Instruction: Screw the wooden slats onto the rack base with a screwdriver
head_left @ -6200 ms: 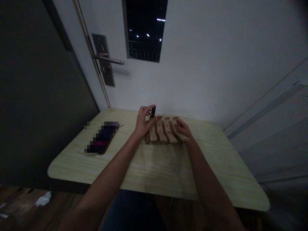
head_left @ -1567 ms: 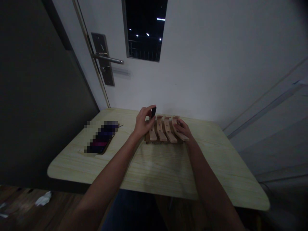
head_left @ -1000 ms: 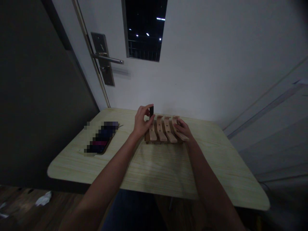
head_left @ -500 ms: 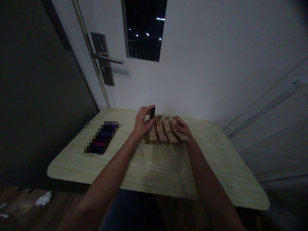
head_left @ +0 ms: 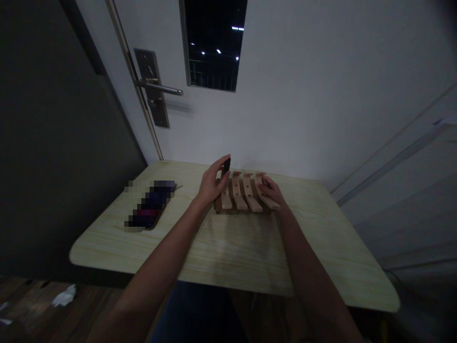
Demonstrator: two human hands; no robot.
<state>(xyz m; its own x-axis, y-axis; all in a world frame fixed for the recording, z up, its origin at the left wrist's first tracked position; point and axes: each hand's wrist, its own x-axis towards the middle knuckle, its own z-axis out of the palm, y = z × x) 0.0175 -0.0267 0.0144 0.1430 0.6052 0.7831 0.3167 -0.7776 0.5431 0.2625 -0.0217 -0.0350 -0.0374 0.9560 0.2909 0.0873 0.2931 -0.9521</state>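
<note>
A small wooden slatted rack (head_left: 243, 194) lies near the far edge of a pale wood table (head_left: 235, 247). My left hand (head_left: 210, 183) is at the rack's left end and pinches a small black tool (head_left: 226, 165) between thumb and fingers, held upright over the leftmost slat. My right hand (head_left: 272, 191) rests fingers-down on the rightmost slats, pressing the rack in place.
A blurred-out dark phone-like object (head_left: 150, 208) lies on the table's left part. A white door with a metal handle (head_left: 160, 87) and a dark window (head_left: 213, 44) stands right behind the table. Crumpled paper (head_left: 64, 295) lies on the floor at left.
The black tool in my left hand has tilted and shifted slightly over the leftmost slat. My right hand and the rack have stayed where they were.
</note>
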